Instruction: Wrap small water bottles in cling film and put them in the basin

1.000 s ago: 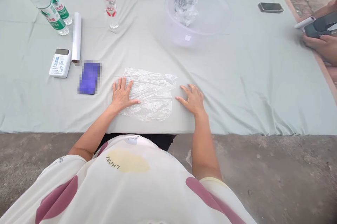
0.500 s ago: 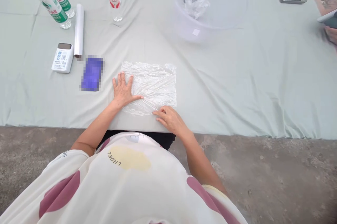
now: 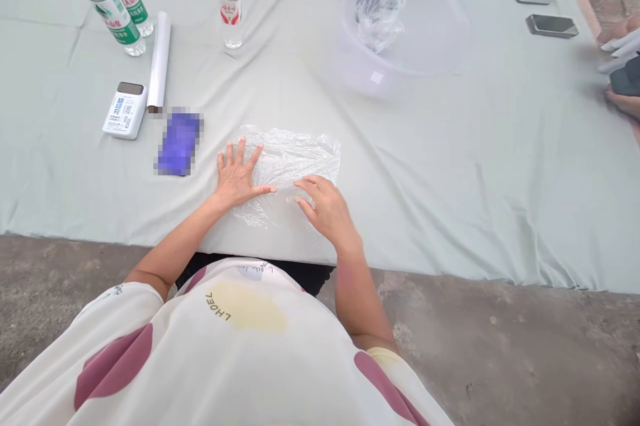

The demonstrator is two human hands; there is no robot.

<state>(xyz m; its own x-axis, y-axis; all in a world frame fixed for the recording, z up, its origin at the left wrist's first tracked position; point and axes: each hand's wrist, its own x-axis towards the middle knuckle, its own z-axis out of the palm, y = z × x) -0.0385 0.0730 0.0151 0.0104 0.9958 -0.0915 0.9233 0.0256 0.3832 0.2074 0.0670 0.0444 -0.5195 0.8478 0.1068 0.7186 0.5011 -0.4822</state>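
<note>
A thin clear plastic bag or sheet (image 3: 300, 154), crinkled, lies on the cloth-covered table in front of me. My left hand (image 3: 237, 176) rests flat on its left side, fingers spread and thumb pointing right. Over its lower right part is my right hand (image 3: 327, 207), its thumb and fingers curved and apart, with nothing visible between them. Whether the right fingertips touch the plastic I cannot tell. Part of the near right edge of the plastic is hidden under that hand.
Left stand a blurred purple rectangle (image 3: 179, 144), a white power bank (image 3: 125, 111), a white roll (image 3: 159, 63) and water bottles (image 3: 120, 23). A small bottle (image 3: 231, 6) and a translucent basin (image 3: 377, 78) with crumpled plastic are farther back. Another person's hands (image 3: 623, 103) hold something at right.
My right hand has lifted off the near edge of the plastic and moved up over it, its fingers opening. My left hand stays flat. The whole view has shifted slightly.
</note>
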